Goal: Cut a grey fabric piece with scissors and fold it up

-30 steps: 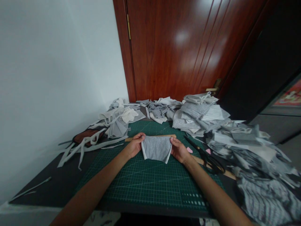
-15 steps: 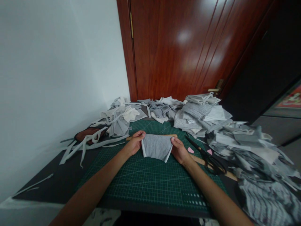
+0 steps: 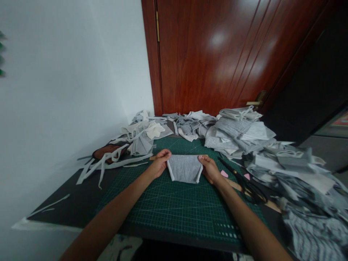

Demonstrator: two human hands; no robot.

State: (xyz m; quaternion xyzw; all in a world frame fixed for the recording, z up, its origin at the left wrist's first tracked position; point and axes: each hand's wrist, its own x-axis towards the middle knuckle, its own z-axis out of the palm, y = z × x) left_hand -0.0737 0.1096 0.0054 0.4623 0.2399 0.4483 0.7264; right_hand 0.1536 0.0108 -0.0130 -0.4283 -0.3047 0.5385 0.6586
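Note:
Between my hands a small piece of grey fabric with pale side edges hangs stretched out over the green cutting mat. My left hand pinches its upper left corner, and my right hand pinches the upper right one. The lower edge hangs free and is narrower than the top. Behind the fabric lies a wooden ruler, mostly hidden by it. Black scissors rest to the right of my right hand, near two pink chalk-like pieces.
Folded grey fabric is stacked in a pile at the back right, with more cloth along the right side. White strips and scraps lie at the left. Another wooden strip passes under the scissors. A wooden door stands behind.
The view has shifted slightly, so the scene sits further right. The fabric's lower edge hangs straighter and more level than before. Both hands keep their hold on the upper corners.

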